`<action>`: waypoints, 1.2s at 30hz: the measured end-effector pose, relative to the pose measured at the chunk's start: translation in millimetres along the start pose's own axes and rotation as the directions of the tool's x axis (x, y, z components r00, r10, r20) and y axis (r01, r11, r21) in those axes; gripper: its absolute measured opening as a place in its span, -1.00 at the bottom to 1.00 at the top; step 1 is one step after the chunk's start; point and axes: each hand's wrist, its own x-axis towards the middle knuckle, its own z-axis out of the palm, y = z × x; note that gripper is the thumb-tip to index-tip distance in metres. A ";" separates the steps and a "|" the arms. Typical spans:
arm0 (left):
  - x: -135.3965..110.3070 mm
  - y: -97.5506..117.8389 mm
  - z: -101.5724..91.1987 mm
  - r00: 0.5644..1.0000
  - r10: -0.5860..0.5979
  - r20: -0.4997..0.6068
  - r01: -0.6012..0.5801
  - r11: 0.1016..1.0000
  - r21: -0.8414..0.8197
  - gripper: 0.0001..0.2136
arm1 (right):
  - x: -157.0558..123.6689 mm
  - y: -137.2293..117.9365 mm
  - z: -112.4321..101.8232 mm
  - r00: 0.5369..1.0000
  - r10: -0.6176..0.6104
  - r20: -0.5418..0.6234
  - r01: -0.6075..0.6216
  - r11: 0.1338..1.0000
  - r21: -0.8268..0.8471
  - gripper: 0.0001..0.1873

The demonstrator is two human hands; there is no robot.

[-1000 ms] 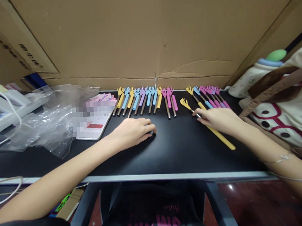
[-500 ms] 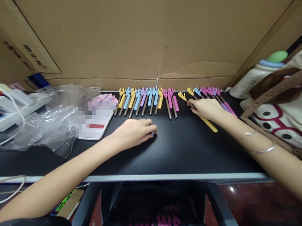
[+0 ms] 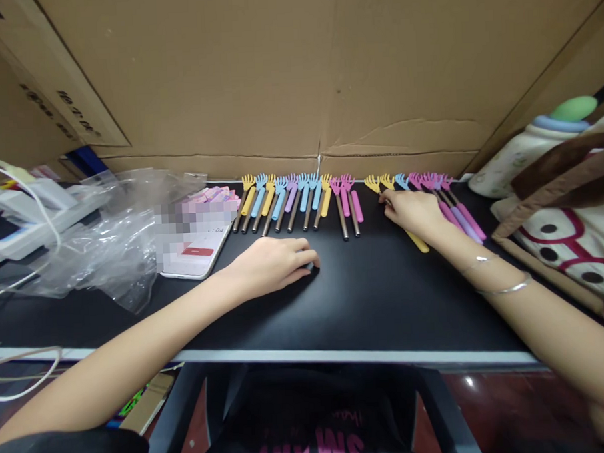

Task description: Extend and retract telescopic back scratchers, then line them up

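Crumpled plastic bag left beside a phone; cardboard behind; patterned bag right.

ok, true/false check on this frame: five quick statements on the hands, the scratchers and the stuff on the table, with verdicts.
1. The right hand holds the yellow scratcher at the right-hand group. True.
2. The left hand grips a pink scratcher. False: it lies palm down on the black table, short of the row, touching no scratcher.
3. The phone lies left of the long row of scratchers. True.
4. The clear plastic bag sits at the table's right end. False: it is on the left, beside the phone.
5. The claw heads in the row point toward the cardboard wall. True.
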 end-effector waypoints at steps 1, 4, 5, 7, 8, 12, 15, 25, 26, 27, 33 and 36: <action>0.0 -0.1 -0.1 1.000 -0.003 0.001 0.003 1.000 0.000 -0.81 | 0.2 0.3 1.1 1.000 0.017 -0.011 -0.017 1.000 0.005 -0.58; 0.0 -0.4 -0.3 1.000 -0.009 0.008 0.009 1.000 0.001 -0.79 | 1.1 1.3 3.5 0.997 0.074 -0.023 -0.074 0.997 0.009 -0.59; 0.0 -0.5 -0.4 1.000 -0.008 0.009 0.008 1.000 0.001 -0.79 | 1.3 1.7 4.0 0.996 0.087 -0.024 -0.087 0.996 0.011 -0.60; 0.1 -0.6 -0.4 1.000 -0.006 0.007 0.006 1.000 0.001 -0.78 | 1.4 2.6 4.8 0.995 0.096 -0.025 -0.096 0.995 0.022 -0.60; 0.3 -0.7 -0.4 1.000 -0.006 0.004 0.006 1.000 0.001 -0.78 | 1.2 3.2 5.1 0.994 0.102 -0.025 -0.102 0.994 0.029 -0.60; 1.1 -0.8 -0.3 1.000 -0.003 -0.004 0.003 1.000 0.003 -0.77 | 0.2 5.6 6.7 0.991 0.125 -0.038 -0.123 0.991 0.046 -0.61; 1.2 -1.0 0.0 1.000 0.002 -0.011 -0.002 1.000 0.004 -0.77 | -0.1 7.3 8.0 0.992 0.114 -0.055 -0.110 0.992 0.064 -0.60; 0.0 -3.0 2.8 0.999 0.028 -0.028 -0.028 0.999 0.021 -0.77 | -4.4 13.7 2.4 0.991 0.091 -0.094 -0.083 0.993 0.089 -0.58; -0.2 -3.2 2.9 0.999 0.031 -0.029 -0.031 0.999 0.022 -0.77 | -5.2 17.5 0.3 0.989 0.114 -0.089 -0.104 0.988 0.119 -0.58; -0.5 -3.3 3.0 0.999 0.034 -0.031 -0.033 0.999 0.024 -0.77 | -5.9 22.3 -1.9 0.986 0.145 -0.087 -0.131 0.980 0.151 -0.58; -1.0 -3.6 2.7 0.999 0.038 -0.028 -0.037 0.999 0.019 -0.77 | -6.0 67.5 -2.8 0.968 0.235 -0.084 -0.208 0.947 0.246 -0.52; -0.6 -3.0 2.0 0.999 0.034 -0.021 -0.034 0.999 0.012 -0.76 | -1.2 90.1 11.5 0.971 0.235 -0.041 -0.217 0.942 0.255 -0.45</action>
